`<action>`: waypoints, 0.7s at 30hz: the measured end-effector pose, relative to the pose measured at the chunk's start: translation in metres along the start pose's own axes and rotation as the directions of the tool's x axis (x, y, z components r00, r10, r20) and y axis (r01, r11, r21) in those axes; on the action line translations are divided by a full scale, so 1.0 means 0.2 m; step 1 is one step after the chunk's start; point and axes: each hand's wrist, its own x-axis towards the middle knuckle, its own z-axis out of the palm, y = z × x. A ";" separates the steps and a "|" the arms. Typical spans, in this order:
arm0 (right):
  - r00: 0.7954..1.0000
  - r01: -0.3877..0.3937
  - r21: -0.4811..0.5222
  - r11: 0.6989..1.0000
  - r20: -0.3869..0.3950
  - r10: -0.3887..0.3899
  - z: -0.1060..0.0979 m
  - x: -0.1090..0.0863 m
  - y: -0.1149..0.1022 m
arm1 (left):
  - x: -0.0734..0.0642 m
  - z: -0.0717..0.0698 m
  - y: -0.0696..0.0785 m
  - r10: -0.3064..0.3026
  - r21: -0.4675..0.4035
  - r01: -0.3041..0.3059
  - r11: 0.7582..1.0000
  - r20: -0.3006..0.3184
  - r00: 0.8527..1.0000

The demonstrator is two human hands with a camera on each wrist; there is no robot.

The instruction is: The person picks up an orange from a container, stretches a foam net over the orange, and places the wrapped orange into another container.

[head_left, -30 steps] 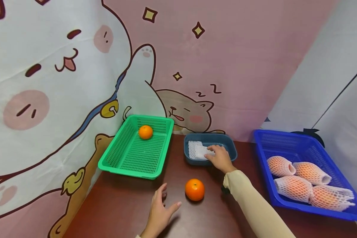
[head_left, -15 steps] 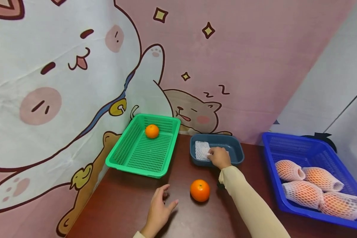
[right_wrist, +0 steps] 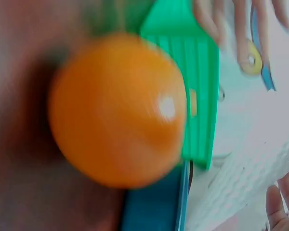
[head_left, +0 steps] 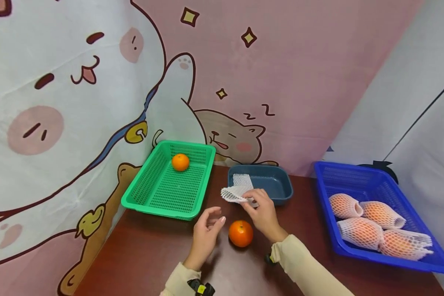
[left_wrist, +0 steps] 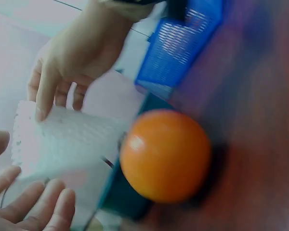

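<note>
In the head view my right hand (head_left: 263, 211) pinches a white foam fruit net (head_left: 234, 194) by one end, in front of the dark teal tray (head_left: 281, 202). The net's other end points left and gapes a little. My left hand (head_left: 206, 234) is held with relaxed, slightly bent fingers, left of an orange (head_left: 240, 233) on the table. Nothing lies in the left hand. The left wrist view shows the net (left_wrist: 72, 142) spread below the right hand's fingers, with the left fingers close to it. Another foam net (head_left: 242, 180) lies in the tray.
A green basket (head_left: 163, 213) with one orange (head_left: 180, 162) stands at the back left. On the right, a blue basket (head_left: 327, 205) contains several net-wrapped fruits (head_left: 360, 233). A printed cloth (head_left: 299, 82) hangs behind the brown table (head_left: 133, 250).
My right hand has taken a foam net out of the tray and brought it toward me and left, above the orange. My left hand has moved slightly forward.
</note>
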 end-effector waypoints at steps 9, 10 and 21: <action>0.999 0.025 0.084 0.996 0.040 -0.028 0.02 -0.18 -0.11 | 0.04 0.07 0.18 0.162 0.037 -0.160 0.986 -0.082 0.983; 0.999 0.027 0.090 0.996 0.036 -0.030 0.02 -0.19 -0.11 | 0.04 0.07 0.14 0.137 0.030 -0.135 0.990 -0.081 0.987; 0.996 -0.054 0.154 0.987 0.075 0.043 -0.01 -0.26 -0.17 | 0.08 0.09 -0.02 0.141 0.303 -0.142 0.942 0.025 0.990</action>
